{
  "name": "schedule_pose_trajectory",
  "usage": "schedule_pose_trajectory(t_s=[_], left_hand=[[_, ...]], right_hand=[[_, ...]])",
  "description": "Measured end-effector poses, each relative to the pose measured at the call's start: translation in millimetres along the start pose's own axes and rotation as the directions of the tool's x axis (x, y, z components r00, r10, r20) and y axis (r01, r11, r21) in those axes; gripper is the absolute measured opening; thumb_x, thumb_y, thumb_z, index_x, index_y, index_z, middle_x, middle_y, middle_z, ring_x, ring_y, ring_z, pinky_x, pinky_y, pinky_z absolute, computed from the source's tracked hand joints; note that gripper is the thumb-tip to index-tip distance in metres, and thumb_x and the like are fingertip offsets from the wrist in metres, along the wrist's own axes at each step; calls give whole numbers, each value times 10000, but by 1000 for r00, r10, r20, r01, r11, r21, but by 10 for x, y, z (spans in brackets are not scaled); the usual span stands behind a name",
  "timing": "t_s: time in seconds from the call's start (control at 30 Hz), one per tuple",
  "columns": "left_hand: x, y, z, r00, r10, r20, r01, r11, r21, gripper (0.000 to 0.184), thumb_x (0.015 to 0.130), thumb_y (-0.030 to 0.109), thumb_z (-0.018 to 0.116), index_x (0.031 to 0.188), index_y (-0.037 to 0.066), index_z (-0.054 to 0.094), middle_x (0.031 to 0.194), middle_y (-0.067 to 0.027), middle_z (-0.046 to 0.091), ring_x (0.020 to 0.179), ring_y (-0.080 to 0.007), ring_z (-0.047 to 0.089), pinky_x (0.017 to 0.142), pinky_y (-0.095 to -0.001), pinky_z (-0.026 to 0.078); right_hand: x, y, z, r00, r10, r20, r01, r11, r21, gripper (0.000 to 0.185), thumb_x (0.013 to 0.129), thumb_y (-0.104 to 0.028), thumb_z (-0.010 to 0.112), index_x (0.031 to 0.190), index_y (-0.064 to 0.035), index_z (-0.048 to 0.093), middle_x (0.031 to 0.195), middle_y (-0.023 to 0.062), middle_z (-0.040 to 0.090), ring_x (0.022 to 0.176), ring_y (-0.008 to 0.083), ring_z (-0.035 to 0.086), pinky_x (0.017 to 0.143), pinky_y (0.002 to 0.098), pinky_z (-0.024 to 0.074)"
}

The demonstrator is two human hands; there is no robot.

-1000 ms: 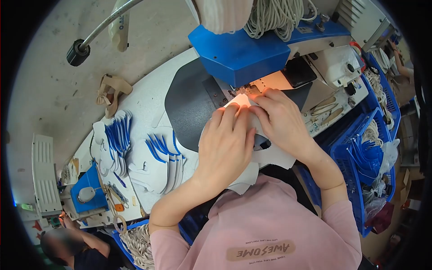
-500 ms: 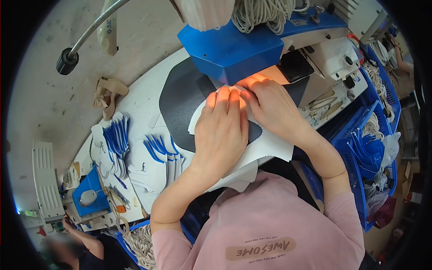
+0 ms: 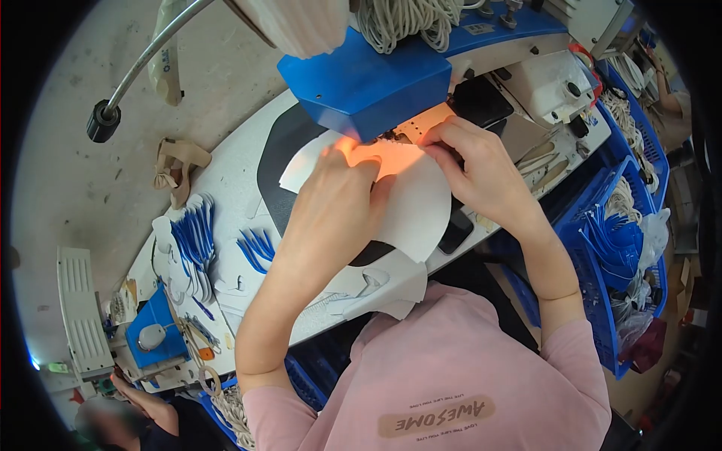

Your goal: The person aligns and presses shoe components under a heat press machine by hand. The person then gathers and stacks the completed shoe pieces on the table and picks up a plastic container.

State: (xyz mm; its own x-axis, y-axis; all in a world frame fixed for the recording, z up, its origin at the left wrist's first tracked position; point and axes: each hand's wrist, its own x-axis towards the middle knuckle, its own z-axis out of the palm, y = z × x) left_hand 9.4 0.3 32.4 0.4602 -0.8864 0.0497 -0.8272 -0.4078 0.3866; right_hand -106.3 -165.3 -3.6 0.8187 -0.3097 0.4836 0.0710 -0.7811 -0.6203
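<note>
A white cut piece (image 3: 417,214) with a curved outline lies under the blue machine head (image 3: 368,83), its upper part lit orange by the lamp glow. My left hand (image 3: 335,195) bears on the piece's left part, fingers bent and thumb angled to the right. At the upper right edge, my right hand (image 3: 481,161) pinches the piece between thumb and fingers. Both sets of fingertips are close to the small metal parts (image 3: 395,137) below the head. A dark mat (image 3: 280,161) shows under the piece on the worktable.
Stacks of white pieces with blue edges (image 3: 194,237) lie on the left. A beige shoe-like item (image 3: 179,167) is beyond the table edge. Blue baskets (image 3: 590,240) with cords and blue pieces stand on the right. A dark phone-like object (image 3: 456,231) rests near the front edge. Another person sits lower left.
The white piece has turned and shifted under the head. My left hand has gone from flat to bent fingers and moved left; my right hand has moved right, now pinching the edge.
</note>
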Motion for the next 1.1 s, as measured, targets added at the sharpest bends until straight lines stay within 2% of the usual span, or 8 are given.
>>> schedule_pose_trajectory(t_s=[0.1, 0.23, 0.4, 0.53, 0.73, 0.87, 1.0, 1.1], left_hand=[[9, -73, 74, 944, 239, -227, -204, 965, 167, 264, 827, 143, 652, 1017, -40, 643, 957, -232, 623, 948, -385, 576, 844, -410, 471], [46, -111, 89, 959, 238, -153, -186, 938, 293, 296, 805, 161, 675, 1017, -42, 639, 969, -219, 620, 968, -381, 568, 844, -411, 471], [158, -236, 123, 935, 277, -221, -209, 935, 287, 246, 793, 214, 690, 879, -16, 674, 853, -149, 628, 934, -297, 572, 806, -396, 427], [275, -470, 78, 897, 343, -278, -294, 934, 204, 267, 792, 248, 694, 880, -3, 671, 903, -131, 635, 952, -293, 565, 835, -409, 420], [490, -779, -108, 957, 255, -136, -257, 966, -4, 300, 820, 270, 682, 968, 10, 673, 1050, -139, 640, 1034, -318, 556, 954, -435, 381], [381, -742, -115, 968, 206, -141, -191, 975, 113, 313, 841, 257, 670, 1068, 41, 669, 1115, -157, 641, 1075, -327, 557, 977, -448, 384], [95, -713, 3, 964, 147, -224, -113, 981, 155, 336, 860, 205, 657, 1157, 49, 644, 1177, -172, 630, 1074, -329, 581, 936, -434, 430], [-230, -655, -91, 969, -17, -247, 23, 1000, 19, 347, 873, 159, 645, 1194, 30, 623, 1217, -176, 619, 1065, -330, 600, 899, -413, 462]], right_hand=[[-7, -2, 59, 999, -35, -24, 36, 999, 25, 74, 850, -12, 606, 908, 30, 625, 841, 147, 612, 732, 307, 605, 650, 351, 481], [-30, -3, 168, 995, -92, -25, 93, 995, 41, 90, 850, -17, 607, 926, 18, 641, 846, 138, 613, 757, 300, 604, 675, 357, 483], [-55, -39, 265, 980, -199, 31, 201, 974, -102, 134, 843, -36, 609, 961, -13, 667, 874, 113, 593, 825, 292, 576, 761, 368, 459], [-56, -48, 303, 972, -224, 74, 235, 953, -194, 161, 837, -49, 607, 981, -31, 676, 889, 99, 572, 864, 286, 551, 806, 375, 433], [-57, -12, 339, 958, -284, 42, 286, 929, -235, 171, 831, -56, 616, 991, -42, 674, 881, 95, 564, 885, 273, 539, 838, 381, 415], [-84, -40, 281, 956, -288, 45, 292, 942, -163, 163, 816, -66, 636, 975, -46, 667, 826, 76, 559, 805, 262, 561, 747, 360, 458], [-420, -277, 278, 938, -341, -57, 345, 910, 231, 160, 799, -72, 656, 957, -49, 664, 779, 57, 559, 685, 261, 570, 600, 344, 479], [-671, -356, 310, 873, -460, 165, 380, 852, 361, 118, 803, -80, 644, 915, -42, 654, 769, 67, 587, 617, 275, 581, 495, 347, 473]])
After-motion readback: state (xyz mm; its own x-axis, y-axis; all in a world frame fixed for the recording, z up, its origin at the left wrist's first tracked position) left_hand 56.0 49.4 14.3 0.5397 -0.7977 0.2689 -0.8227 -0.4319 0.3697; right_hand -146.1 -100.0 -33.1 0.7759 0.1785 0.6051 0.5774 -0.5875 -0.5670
